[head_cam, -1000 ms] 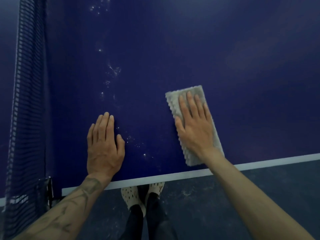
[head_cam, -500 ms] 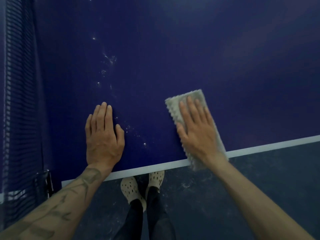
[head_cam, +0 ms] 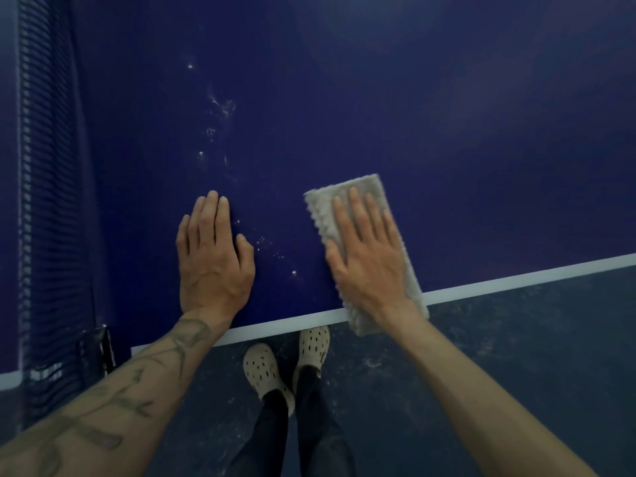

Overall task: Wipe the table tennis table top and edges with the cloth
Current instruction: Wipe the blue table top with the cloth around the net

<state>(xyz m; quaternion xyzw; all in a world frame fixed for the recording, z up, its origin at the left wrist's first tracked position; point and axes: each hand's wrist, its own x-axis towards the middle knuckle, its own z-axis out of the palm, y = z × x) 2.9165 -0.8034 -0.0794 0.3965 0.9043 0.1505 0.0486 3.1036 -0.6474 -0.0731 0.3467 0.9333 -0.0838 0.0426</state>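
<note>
So the cloth [head_cam: 359,186] is a folded grey rectangle, fluffy pile with a zigzag-cut side, and we'd guess it's light, soft and floppy with nothing fragile about it. No real need to grab it: it should work best pinned flat under a palm so it slides as one pad. If we do lift it, we'd pinch a folded end so it doesn't fall open.

It lies on the table top [head_cam: 447,149] near the closest side, long axis running 11 to 5 o'clock. Its 5 o'clock end hangs past the white edge line [head_cam: 516,278] over the floor [head_cam: 516,356].

Our right hand [head_cam: 370,259] presses on it with straight, spread fingers, not curled round anything. Our left hand [head_cam: 213,256] lies flat on bare table at the cloth's 9 o'clock, fingers straight, holding nothing.

The top looks smooth, hard, matte dark blue, so the cloth should glide easily. White specks [head_cam: 220,108] trail off toward 10 and 11 o'clock. The net [head_cam: 48,201] stands far out at 9 o'clock.
</note>
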